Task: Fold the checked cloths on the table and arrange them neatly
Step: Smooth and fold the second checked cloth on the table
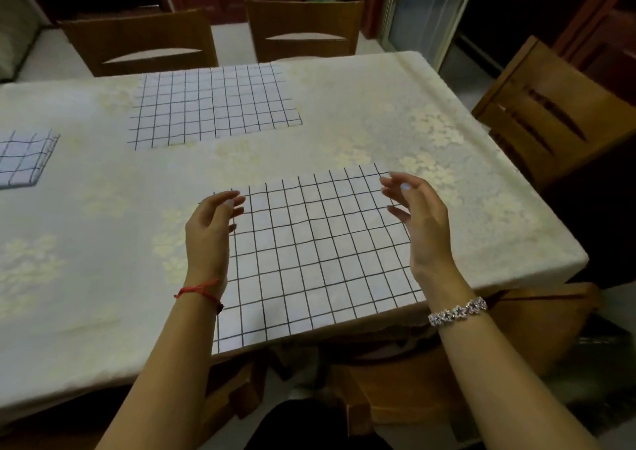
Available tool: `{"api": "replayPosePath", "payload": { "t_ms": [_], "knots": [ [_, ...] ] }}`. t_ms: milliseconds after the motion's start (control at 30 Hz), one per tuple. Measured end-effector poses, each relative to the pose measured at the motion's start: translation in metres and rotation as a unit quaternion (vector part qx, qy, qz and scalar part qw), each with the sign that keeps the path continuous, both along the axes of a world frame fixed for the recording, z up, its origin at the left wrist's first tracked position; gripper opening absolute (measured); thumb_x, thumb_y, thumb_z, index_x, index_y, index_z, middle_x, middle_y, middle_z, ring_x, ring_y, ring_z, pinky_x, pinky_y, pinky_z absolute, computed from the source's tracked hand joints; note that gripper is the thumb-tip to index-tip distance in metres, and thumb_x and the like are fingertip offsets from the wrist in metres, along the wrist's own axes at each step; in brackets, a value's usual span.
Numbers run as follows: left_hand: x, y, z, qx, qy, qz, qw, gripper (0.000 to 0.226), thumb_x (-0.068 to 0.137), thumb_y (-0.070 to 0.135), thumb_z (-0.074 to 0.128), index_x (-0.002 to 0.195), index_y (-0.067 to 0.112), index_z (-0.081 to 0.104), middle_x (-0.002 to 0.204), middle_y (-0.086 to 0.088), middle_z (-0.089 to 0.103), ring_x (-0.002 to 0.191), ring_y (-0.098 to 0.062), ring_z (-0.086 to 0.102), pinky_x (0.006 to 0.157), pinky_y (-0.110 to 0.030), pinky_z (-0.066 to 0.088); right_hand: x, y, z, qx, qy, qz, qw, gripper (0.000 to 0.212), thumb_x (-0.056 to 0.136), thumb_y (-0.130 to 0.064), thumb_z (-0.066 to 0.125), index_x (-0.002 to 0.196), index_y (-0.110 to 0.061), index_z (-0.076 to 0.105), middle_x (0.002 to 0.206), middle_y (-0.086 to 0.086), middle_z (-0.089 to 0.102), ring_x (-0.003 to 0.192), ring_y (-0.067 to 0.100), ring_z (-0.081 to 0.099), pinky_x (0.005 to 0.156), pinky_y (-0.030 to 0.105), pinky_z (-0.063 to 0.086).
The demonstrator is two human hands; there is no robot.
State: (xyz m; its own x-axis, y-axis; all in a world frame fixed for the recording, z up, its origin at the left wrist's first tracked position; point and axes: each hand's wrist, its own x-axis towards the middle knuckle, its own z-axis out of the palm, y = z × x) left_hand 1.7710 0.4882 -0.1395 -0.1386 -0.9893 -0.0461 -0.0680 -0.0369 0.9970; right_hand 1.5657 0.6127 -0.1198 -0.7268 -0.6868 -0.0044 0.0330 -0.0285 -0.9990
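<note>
Nearest checked cloth point(316, 253) is lying flat & unfolded on the surface point(447, 122), right in front of the person. Its long axis is running approx. left-right but skewed, w/ the right end angling further from the person. Its near edge is sitting at the surface's front edge.

Left hand point(213, 222) is hovering over the cloth's far-left corner and right hand point(416, 215) over its far-right corner, so most of the cloth is lying btwn the hands and under the wrists. Both hands are gripping nothing: fingers loose & slightly curved, palms facing each other. Can't tell if any fingertip is touching the fabric.

Second checked cloth point(213, 105) is lying spread flat toward the far side, long axis left-right, well apart from both hands. Third one, the folded cloth point(24, 160), is sitting at the left, partly cut off by the frame edge.

Red string point(198, 291) is circling the left wrist, beaded bracelet point(457, 310) the right. Wooden chairs point(303, 29) are standing round the surface.
</note>
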Motion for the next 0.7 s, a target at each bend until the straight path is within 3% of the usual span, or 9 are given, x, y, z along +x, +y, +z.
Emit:
{"api": "replayPosePath", "payload": {
  "t_ms": [333,533,700],
  "knots": [
    [-0.012,-0.011,-0.018,0.019,-0.021,0.016,0.999,0.021,0.096,0.012,0.042,0.105,0.015,0.061,0.103,-0.001,0.065,0.1,-0.017,0.061,0.086,-0.032,0.047,-0.021,-0.018,-0.015,0.013,-0.012,0.001,1.0,0.02,0.094,-0.023,0.044,0.098,-0.028,0.063,0.106,-0.005,0.067,0.107,0.014,0.061,0.095,0.035,0.047],
    [-0.026,-0.006,-0.031,0.04,-0.041,0.05,0.997,0.019,0.094,0.011,0.045,0.105,0.012,0.061,0.106,-0.005,0.064,0.1,-0.018,0.058,0.081,-0.022,0.044,-0.042,-0.035,-0.03,0.045,0.007,0.056,0.997,0.02,0.096,-0.015,0.046,0.099,-0.026,0.062,0.107,-0.005,0.066,0.108,0.014,0.06,0.091,0.029,0.046],
    [-0.045,-0.005,-0.054,0.045,-0.133,0.029,0.99,0.023,0.093,0.014,0.05,0.114,0.011,0.06,0.115,-0.003,0.06,0.11,-0.016,0.054,0.097,-0.03,0.042,-0.056,-0.047,-0.052,0.081,0.036,0.103,0.991,0.019,0.094,-0.012,0.049,0.104,-0.023,0.061,0.107,-0.007,0.064,0.107,0.009,0.057,0.087,0.018,0.045]
  ]
}}
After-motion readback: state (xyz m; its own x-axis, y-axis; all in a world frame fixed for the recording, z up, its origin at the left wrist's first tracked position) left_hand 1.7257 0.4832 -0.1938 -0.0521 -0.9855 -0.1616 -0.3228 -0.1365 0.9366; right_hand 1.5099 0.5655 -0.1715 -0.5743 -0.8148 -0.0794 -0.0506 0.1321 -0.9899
